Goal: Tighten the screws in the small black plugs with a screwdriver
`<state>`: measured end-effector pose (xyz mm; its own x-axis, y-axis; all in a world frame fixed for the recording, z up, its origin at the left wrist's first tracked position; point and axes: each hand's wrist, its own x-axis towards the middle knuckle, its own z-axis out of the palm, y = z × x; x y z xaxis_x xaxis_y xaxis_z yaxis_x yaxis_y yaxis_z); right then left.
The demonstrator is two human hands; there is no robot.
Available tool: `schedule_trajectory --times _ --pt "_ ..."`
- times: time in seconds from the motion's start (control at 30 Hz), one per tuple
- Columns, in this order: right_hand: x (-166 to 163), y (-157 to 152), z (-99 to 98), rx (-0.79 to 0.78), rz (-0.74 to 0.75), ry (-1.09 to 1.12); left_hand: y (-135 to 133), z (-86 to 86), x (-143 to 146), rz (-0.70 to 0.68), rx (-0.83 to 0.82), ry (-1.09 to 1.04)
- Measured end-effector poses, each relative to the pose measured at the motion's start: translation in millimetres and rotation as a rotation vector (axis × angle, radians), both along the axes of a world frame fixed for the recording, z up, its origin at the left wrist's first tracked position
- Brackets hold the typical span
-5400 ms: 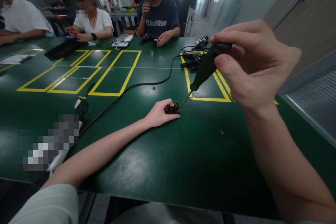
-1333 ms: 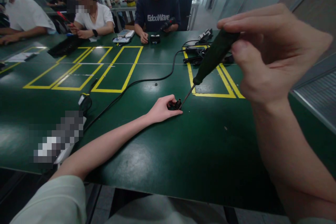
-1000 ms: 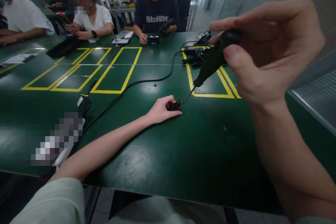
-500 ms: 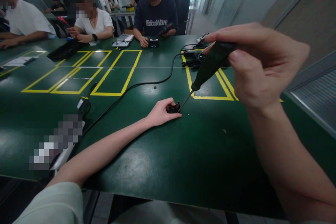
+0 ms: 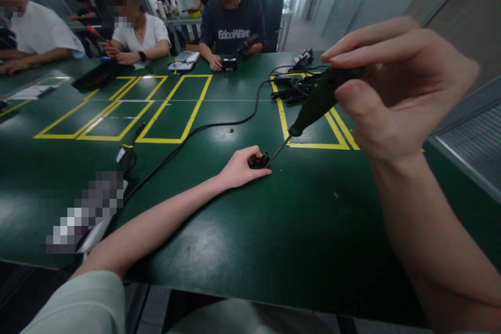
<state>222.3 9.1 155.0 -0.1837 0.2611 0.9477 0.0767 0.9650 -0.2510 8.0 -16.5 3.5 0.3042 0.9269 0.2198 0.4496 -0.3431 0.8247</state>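
Near the middle of the green table [image 5: 188, 250], my left hand [image 5: 240, 168] is closed around a small black part [image 5: 264, 160] with a short tube standing up from it. My fingers hide some of the part, and its exact kind is unclear. At the right, my right hand [image 5: 399, 88] grips the dark green handle of a screwdriver [image 5: 313, 107] between thumb and fingers. The screwdriver slants down to the left, its thin tip at the black part beside my left thumb; whether it touches a screw is too small to tell.
A black cable [image 5: 195, 129] crosses the table behind my left hand. Dark cables and parts [image 5: 291, 88] lie at the back right, by yellow tape outlines [image 5: 182, 141]. A blurred-out object [image 5: 88, 214] rests by my left forearm. Co-workers sit opposite; one holds a power tool [image 5: 247, 43].
My right hand has shifted slightly right, and its fingers have changed position on the screwdriver handle. The tip stays at the black part. My left hand has hardly moved.
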Motion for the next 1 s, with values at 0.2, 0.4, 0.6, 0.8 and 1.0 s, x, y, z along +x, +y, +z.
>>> schedule_trajectory --times 0.2,0.4,0.6,0.8,1.0 --pt "3.9 -1.8 2.0 -0.018 -0.032 -0.063 -0.9 1.2 0.6 0.011 -0.019 -0.003" --pt "3.2 3.7 1.7 0.035 0.138 -0.091 -0.4 -0.6 1.0 0.003 -0.011 -0.001" --pt "0.1 3.0 -0.3 -0.017 0.116 -0.062 -0.7 -0.4 0.9 0.008 -0.025 0.003" --pt "1.5 6.8 -3.4 -0.03 0.115 -0.077 -2.4 2.7 0.6 0.007 -0.015 0.03" --pt "-0.8 5.8 -5.7 -0.136 0.143 -0.15 -2.8 4.1 0.5 0.004 -0.01 -0.004"
